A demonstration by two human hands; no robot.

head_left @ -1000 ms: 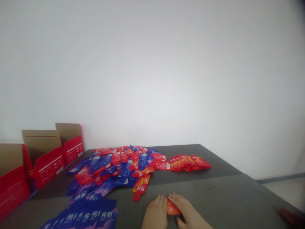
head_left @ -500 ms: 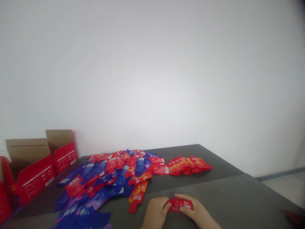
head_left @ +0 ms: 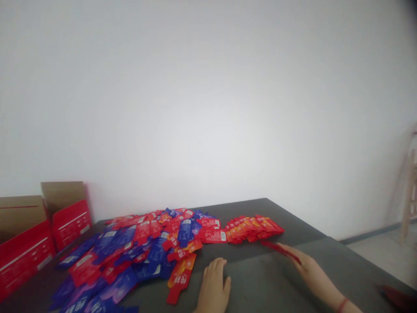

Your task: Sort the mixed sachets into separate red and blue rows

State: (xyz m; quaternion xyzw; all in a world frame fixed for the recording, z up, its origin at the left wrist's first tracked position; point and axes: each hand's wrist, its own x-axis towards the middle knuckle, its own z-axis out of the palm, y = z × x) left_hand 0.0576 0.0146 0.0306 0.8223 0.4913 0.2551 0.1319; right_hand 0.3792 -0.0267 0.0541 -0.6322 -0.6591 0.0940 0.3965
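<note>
Pkt pile point(head_left: 156, 250) on tbl point(head_left: 260, 280), left & fwd of L hand point(head_left: 213, 284), pkt point(head_left: 271, 246) in R hand point(head_left: 301, 261), pkt row point(head_left: 252, 228) fwd-left of R hand, boxes point(head_left: 71, 222) far left of both, wall point(head_left: 224, 108) beyond all

From where I stand, the red packet point(head_left: 288, 253) in the right hand point(head_left: 306, 266) is turned nearly edge-on and partly covered by fingers, so I can't make out its printed face. The palm of the left hand point(head_left: 213, 287) is hidden, and the lower edge cuts off both arms. Lowest in the pile point(head_left: 156, 256), blue packets run out of view; others lie half buried, their fine print too small to read. The nearest box point(head_left: 28, 256) is cropped at left, a wooden frame point(head_left: 408, 200) at right. A dark red shape point(head_left: 395, 298) is too blurred to identify.
</note>
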